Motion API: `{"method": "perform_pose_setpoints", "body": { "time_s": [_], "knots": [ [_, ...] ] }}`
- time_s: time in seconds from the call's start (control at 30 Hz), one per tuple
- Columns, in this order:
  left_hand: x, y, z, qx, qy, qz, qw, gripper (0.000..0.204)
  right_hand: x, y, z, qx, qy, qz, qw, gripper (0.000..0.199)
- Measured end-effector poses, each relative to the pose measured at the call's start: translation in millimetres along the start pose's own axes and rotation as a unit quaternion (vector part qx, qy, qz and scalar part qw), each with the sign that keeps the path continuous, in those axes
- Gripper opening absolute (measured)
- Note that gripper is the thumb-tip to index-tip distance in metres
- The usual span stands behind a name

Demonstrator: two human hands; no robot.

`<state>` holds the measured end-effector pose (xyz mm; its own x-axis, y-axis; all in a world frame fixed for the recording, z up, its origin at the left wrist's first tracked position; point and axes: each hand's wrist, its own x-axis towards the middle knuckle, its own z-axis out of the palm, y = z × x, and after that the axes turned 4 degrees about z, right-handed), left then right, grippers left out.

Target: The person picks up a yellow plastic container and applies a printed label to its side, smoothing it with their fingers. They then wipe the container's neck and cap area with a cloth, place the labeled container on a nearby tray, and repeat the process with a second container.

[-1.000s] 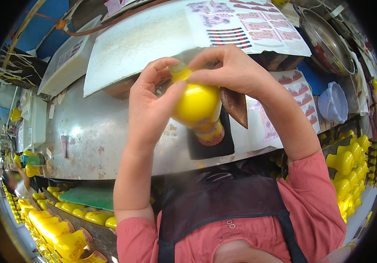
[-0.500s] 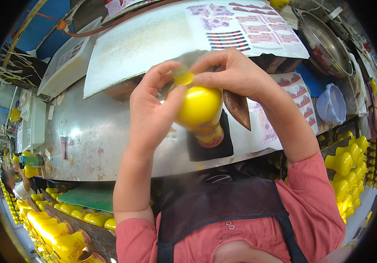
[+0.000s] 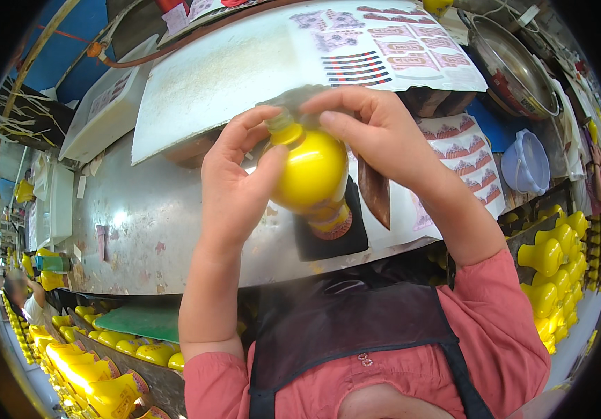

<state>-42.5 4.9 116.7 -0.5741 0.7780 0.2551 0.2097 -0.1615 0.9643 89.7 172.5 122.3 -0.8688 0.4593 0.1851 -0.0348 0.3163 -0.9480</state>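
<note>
Clasping a round yellow bottle [image 3: 312, 171] from its left side, the left hand [image 3: 234, 185] holds it above the metal desk [image 3: 147, 223]; the right hand [image 3: 377, 136] pinches its neck. Sticker sheets [image 3: 464, 157] lie toward the desk's right edge.

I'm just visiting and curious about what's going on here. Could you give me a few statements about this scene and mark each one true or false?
1. Both hands are on the yellow bottle. True: the left hand grips its side and the right hand is at its neck.
2. The bottle is blue. False: it is yellow.
3. More yellow bottles stand at the right edge. True.
4. Sheets of stickers lie on the metal table. True.
5. The person wears a green shirt. False: the sleeves are pinkish red, with a dark apron over them.
</note>
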Motion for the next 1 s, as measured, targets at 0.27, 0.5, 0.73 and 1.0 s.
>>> {"method": "perform_pose_setpoints", "body": {
  "time_s": [0.27, 0.5, 0.73, 1.0],
  "knots": [
    [3.8, 6.0, -3.8, -0.094, -0.036, -0.014, 0.995, 0.022, -28.4, -16.6, 8.0, -0.115, 0.055, -0.108, 0.986, 0.021],
    [8.7, 14.5, -8.6, -0.08, -0.089, -0.008, 0.993, 0.009, -51.0, -14.7, 17.3, -0.237, 0.098, -0.266, 0.929, 0.024],
    [-3.4, 20.0, 10.4, 0.03, 0.01, 0.048, 0.998, 0.009, -57.5, -17.8, 17.7, -0.143, 0.096, -0.185, 0.967, 0.026],
    [-13.7, 20.0, 4.3, 0.005, 0.008, 0.004, 1.0, 0.02, -46.0, -28.0, 24.8, -0.258, 0.117, -0.094, 0.954, 0.038]
  ]
}}
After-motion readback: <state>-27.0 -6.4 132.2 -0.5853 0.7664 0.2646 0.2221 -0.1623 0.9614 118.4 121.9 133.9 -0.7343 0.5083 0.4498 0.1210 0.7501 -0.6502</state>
